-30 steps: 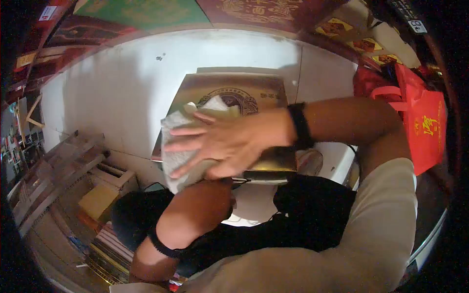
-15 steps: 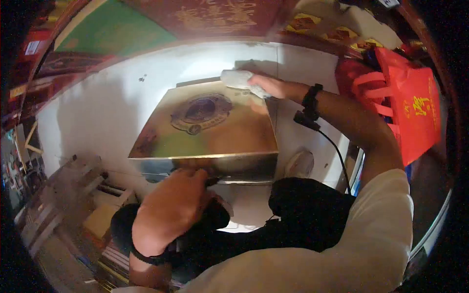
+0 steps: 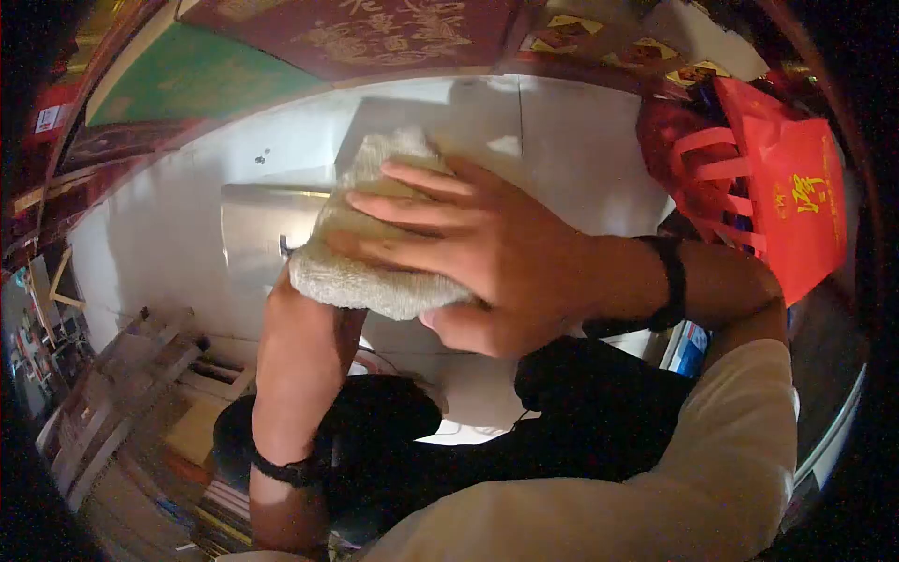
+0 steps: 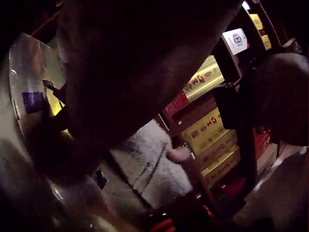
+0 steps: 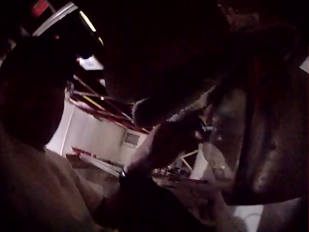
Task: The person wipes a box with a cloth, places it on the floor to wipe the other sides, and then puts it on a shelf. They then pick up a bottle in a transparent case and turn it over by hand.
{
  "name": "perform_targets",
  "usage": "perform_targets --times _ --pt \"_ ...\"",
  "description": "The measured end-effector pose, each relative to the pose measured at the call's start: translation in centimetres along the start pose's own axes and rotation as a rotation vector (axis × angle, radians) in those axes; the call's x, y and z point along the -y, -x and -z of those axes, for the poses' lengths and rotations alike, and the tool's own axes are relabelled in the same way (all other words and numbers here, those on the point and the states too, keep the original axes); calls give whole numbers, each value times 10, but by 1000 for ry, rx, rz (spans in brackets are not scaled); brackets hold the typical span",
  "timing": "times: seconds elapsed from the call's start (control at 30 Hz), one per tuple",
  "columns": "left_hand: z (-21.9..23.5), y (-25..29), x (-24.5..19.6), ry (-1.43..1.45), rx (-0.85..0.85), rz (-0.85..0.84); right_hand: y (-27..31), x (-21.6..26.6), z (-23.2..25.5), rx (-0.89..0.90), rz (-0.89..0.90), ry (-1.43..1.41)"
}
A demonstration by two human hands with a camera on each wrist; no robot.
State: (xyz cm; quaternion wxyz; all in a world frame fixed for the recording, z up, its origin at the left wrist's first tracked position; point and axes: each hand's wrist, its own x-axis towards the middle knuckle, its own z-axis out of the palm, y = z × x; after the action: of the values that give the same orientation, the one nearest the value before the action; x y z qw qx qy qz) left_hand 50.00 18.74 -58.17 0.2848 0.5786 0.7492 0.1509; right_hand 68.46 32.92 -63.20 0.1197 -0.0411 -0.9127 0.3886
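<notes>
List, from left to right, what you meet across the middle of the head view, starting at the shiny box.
Shiny box → pale cloth → right hand, fingers spread over the cloth → black wristband → red bag with yellow lettering.

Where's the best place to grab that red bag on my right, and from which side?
Take the red bag by its strap handles, probably coming from its left with your right hand once that leaves the cloth. In the head view the handles loop out leftward, with gaps where fingers could likely hook through; its broad face offers less to hold.
</notes>
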Motion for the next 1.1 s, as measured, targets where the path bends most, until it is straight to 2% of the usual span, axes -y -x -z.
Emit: perform_targets --times 0.03,0.13,0.23,0.27,0.3,0.37,0.4,0.47,0.5,0.57,0.6,0.67,0.73,0.8,0.83,0.93,1.03,1.1 --pt "-1 -4 1 0 0 -6 4 0 -1 -3 -3 4" --pt "2 -5 8 -80 -19 -73 20 -5 -9 -42 38 293" --pt "13 -7 6 -121 -75 -19 32 0 -14 8 125 171" --pt "17 -4 12 -219 -71 59 35 0 -16 5 164 149" --pt "17 0 21 -215 -72 62 35 -2 -16 10 165 148" --pt "12 10 38 -214 -179 52 34 -7 -16 16 202 185" --pt "16 9 36 -266 -50 124 26 -7 -7 24 205 179" --pt "16 8 28 -313 -27 152 9 -9 12 37 38 336" --pt "16 9 25 -364 -5 170 4 -10 9 42 47 335" --pt "17 16 29 -318 -17 154 -5 -12 2 -15 -282 66" --pt "17 19 30 -317 -12 142 -12 -12 2 25 -344 -8" --pt "20 23 28 -325 -17 131 -30 -7 -9 39 -332 52" --pt "26 25 26 -189 -7 154 -50 1 -19 50 -327 101" --pt "25 22 35 -144 -42 169 -70 7 -24 30 -89 121" --pt "25 23 40 -91 -76 182 -83 7 -31 16 -39 86" --pt "45 27 56 -27 -81 264 -109 15 -42 53 34 159" --pt "56 32 73 -22 -110 183 -112 26 -42 136 104 211" --pt "53 33 78 -65 -129 188 -98 30 -28 394 308 261"
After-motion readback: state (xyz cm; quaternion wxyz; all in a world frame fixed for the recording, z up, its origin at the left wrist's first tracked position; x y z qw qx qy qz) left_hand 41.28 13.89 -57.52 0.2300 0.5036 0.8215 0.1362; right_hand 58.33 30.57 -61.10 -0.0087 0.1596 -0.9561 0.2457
